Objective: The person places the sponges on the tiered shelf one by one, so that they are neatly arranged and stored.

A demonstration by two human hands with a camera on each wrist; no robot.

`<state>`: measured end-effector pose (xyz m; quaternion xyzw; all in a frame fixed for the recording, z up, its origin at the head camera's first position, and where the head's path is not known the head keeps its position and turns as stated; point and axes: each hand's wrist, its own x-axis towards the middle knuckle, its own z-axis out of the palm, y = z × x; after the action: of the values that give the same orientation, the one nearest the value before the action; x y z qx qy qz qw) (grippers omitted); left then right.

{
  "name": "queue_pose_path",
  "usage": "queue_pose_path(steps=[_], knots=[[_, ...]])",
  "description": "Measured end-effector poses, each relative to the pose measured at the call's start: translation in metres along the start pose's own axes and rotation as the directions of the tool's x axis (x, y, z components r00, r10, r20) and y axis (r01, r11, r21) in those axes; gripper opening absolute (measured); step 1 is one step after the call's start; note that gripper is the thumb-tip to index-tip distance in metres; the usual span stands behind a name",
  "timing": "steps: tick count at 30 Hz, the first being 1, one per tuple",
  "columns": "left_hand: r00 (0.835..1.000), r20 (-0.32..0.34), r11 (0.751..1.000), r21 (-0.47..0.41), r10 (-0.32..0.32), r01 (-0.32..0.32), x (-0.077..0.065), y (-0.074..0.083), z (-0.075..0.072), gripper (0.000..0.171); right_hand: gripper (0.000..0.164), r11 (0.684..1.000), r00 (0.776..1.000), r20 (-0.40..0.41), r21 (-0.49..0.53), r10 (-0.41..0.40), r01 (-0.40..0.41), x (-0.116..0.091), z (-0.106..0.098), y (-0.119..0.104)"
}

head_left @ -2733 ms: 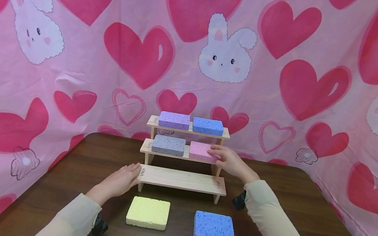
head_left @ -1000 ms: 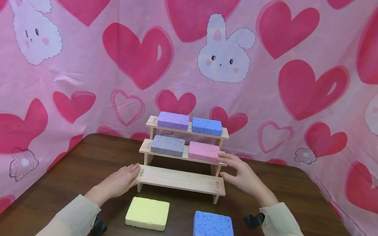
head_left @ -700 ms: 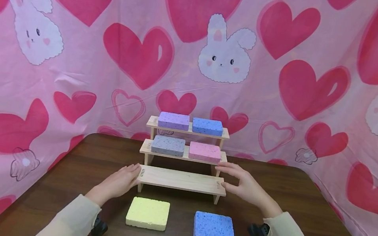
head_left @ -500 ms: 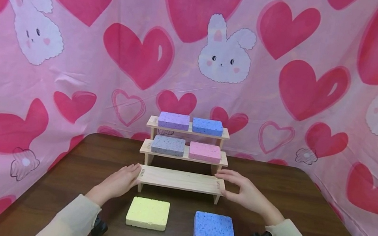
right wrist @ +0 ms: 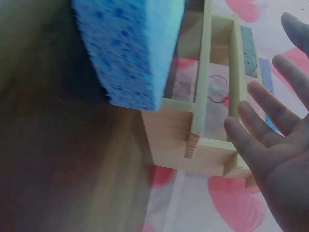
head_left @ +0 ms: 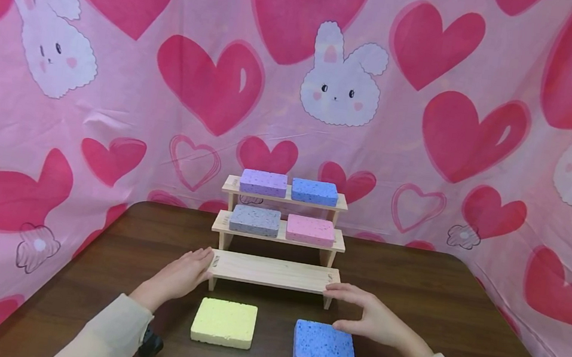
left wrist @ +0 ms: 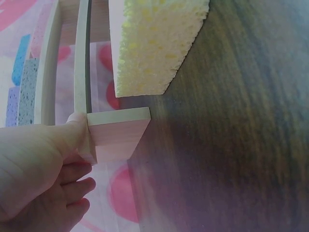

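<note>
A three-tier wooden display stand stands on the table. My left hand grips the left end of its lowest shelf; in the left wrist view the thumb lies at the shelf's edge, with the other fingers beyond it. My right hand is spread, holding nothing, above and beside a speckled blue sponge on the table; its thumb overlaps the sponge's back right corner in the head view. A yellow sponge lies to the left of the blue one.
On the middle shelf sit a grey sponge and a pink sponge. The top shelf bears a purple sponge and another blue sponge. A pink cloth with hearts and rabbits hangs behind the dark wooden table.
My right hand has left the pink sponge on the middle shelf and come down and toward me, over to the blue sponge on the table. The left hand has stayed in place.
</note>
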<state>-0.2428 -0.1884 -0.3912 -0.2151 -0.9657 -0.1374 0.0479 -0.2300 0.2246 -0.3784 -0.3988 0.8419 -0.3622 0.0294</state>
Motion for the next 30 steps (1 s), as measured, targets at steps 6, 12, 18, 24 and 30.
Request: queue_pose_path(steps=[6, 12, 18, 24, 30], knots=[[1.000, -0.006, 1.000, 0.001, 0.008, -0.008, 0.000, 0.000, 0.000, 0.051, 0.047, 0.998, 0.997, 0.056, -0.010, -0.053, 0.054, -0.008, 0.007, 0.004], [1.000, 0.002, 1.000, -0.010, -0.003, 0.003, 0.000, 0.000, -0.001, 0.051, 0.051, 0.999, 0.991, 0.130, 0.003, -0.038, 0.037, -0.012, 0.013, 0.009], [1.000, 0.005, 1.000, -0.020, -0.012, 0.012, 0.000, 0.000, 0.000, 0.052, 0.056, 0.999, 0.981, 0.195, -0.036, -0.005, 0.012, -0.018, 0.016, 0.010], [1.000, 0.000, 1.000, 0.000, -0.002, 0.002, 0.000, 0.000, 0.000, 0.052, 0.062, 0.998, 0.971, 0.235, -0.044, -0.038, 0.050, -0.026, 0.019, 0.013], [1.000, 0.002, 1.000, -0.010, -0.011, 0.011, 0.000, 0.001, 0.000, 0.053, 0.068, 0.993, 0.966, 0.248, -0.076, -0.070, 0.091, -0.030, 0.021, 0.013]])
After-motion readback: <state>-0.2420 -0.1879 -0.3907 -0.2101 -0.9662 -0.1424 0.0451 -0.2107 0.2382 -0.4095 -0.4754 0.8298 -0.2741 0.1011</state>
